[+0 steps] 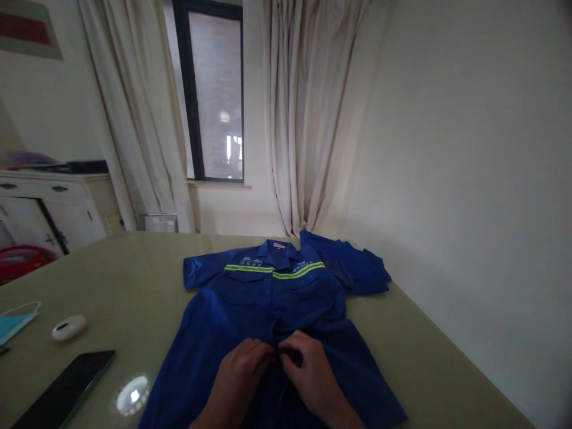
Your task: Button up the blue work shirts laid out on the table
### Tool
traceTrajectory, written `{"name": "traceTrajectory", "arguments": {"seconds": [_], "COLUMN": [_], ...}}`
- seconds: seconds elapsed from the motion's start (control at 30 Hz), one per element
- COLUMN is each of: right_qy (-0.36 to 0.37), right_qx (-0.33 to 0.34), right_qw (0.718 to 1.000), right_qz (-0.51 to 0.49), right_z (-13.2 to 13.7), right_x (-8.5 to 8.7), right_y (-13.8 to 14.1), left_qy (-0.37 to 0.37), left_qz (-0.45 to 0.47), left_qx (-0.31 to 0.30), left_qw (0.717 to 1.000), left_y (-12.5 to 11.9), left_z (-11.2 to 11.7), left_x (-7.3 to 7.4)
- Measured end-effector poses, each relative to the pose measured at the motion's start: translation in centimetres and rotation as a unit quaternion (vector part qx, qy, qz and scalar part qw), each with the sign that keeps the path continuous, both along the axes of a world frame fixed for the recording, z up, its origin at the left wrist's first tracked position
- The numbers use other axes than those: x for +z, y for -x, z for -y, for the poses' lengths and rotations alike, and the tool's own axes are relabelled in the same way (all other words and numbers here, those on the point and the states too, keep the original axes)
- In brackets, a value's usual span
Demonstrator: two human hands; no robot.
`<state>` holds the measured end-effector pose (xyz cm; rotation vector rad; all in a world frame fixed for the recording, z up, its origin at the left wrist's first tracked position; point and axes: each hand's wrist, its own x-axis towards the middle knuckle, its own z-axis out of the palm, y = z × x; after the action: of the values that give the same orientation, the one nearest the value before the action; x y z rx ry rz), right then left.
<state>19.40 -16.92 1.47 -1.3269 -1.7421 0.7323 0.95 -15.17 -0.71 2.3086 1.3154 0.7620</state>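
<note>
A blue short-sleeved work shirt [250, 292] lies spread on the table, front side up, its collar pointing away from me. Yellow-green reflective stripes cross its chest, with pale print above them. My left hand [243, 369] pinches the front edge of the shirt low on its middle line. From the other side, my right hand [308, 366] pinches the same strip, thumb and forefinger close to the left fingertips. The fabric bunches up slightly between them. Any button there is too small and dark to make out.
Another folded blue garment [357, 262] lies beyond the shirt's right sleeve, by the wall. To the left are a black phone [67, 390], a white computer mouse [69, 328] and a blue face mask [15, 325] on the table [134, 256]. Curtains hang behind.
</note>
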Motion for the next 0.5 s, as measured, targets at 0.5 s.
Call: {"name": "traceTrajectory", "arguments": {"seconds": [0.5], "right_qy": [0.036], "right_qx": [-0.1], "right_qw": [0.994], "right_qz": [-0.019], "right_z": [-0.5], "right_x": [-1.3], "right_y": [0.2], "left_qy": [-0.07], "left_qz": [-0.08], "left_qx": [-0.007], "left_qw": [0.994], "left_y": [-0.4], "left_z": [0.0], "left_x": [-0.2]}}
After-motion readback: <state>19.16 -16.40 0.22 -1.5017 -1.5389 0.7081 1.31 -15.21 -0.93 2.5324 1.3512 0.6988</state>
